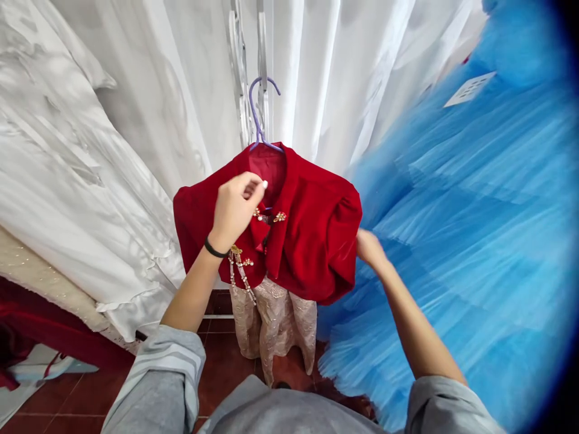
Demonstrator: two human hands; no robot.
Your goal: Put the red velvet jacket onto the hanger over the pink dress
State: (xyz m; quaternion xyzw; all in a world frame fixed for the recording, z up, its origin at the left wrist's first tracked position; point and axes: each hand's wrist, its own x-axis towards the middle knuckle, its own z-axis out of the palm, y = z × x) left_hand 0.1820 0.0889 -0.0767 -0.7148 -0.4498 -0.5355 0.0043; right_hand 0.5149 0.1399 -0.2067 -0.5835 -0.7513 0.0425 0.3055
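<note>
A red velvet jacket [312, 235] hangs on a purple hanger [254, 108], its collar parted and its front trimmed with jewelled clasps [280, 217]. Beaded tassels [242, 274] dangle from one side of the front. My left hand [236, 205] is in front of the collar opening with its fingers curled in a pinch; a small white spot shows at the fingertips, and I cannot tell what it is. At the outer edge of the sleeve on the right, my right hand [370, 248] grips the cloth, its fingertips partly hidden. Below the jacket hangs a pale gold brocade skirt [274, 313].
White gowns [67, 150] hang on the left, and white curtains [312, 72] are behind the hanger, by a white metal rack [262, 54]. A wide blue tulle dress [452, 241] fills the right side. Dark red floor tiles [226, 367] show below.
</note>
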